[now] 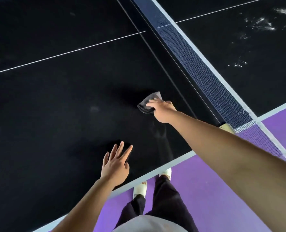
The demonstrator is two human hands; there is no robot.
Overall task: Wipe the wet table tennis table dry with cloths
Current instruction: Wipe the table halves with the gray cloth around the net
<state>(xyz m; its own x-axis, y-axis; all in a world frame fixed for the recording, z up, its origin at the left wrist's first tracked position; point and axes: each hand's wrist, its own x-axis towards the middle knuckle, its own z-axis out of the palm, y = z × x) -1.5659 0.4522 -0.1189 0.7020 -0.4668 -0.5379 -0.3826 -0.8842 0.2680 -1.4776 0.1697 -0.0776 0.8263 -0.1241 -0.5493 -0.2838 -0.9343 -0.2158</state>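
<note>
Left hand (115, 164) lies flat and empty, fingers spread, on the black table (55, 106) while right hand (162, 111) presses a grey cloth (148, 103) near the net (197, 64), fingers apparently curled round it.

Floor (206, 190): a uniform purple surface, smooth and plain, filling the near right of the view (a smaller wedge of the same purple shows farther off at the right edge). Lighting is even and diffuse across it.
</note>
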